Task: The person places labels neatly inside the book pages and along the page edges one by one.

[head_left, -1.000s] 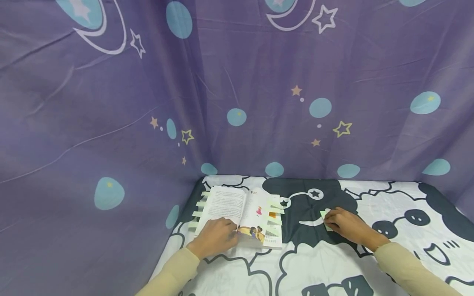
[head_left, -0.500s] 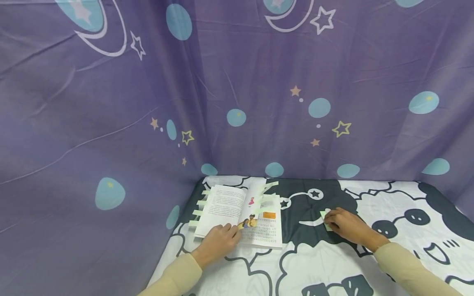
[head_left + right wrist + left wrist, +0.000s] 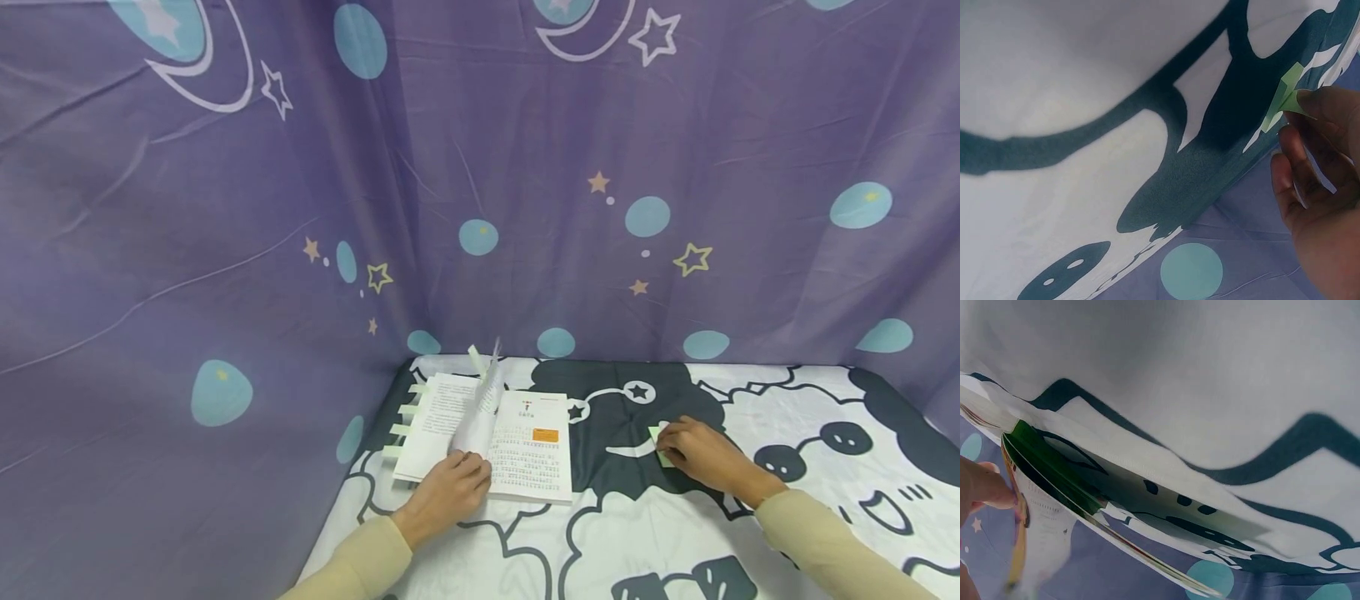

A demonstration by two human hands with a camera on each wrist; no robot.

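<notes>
An open book (image 3: 528, 467) lies on the patterned cloth, its right page printed with an orange box. Pale green page tabs (image 3: 401, 431) stick out along its left edge. My left hand (image 3: 447, 492) pinches turning pages (image 3: 483, 408) at their lower edge; they stand up near the spine. In the left wrist view, finger and thumb (image 3: 988, 490) hold the page edge beside the book's green cover (image 3: 1054, 469). To the right, my right hand (image 3: 708, 457) pinches a light green sticky note (image 3: 1290, 100), partly hidden by the fingers in the head view.
A white and dark cartoon-print cloth (image 3: 517, 567) covers the surface under both hands. Purple curtains (image 3: 525, 167) with moons and stars hang behind and along the left side.
My left hand has turned the pages from the right side leftward, up to the spine, uncovering the right page with the orange box. The right hand stays in place.
</notes>
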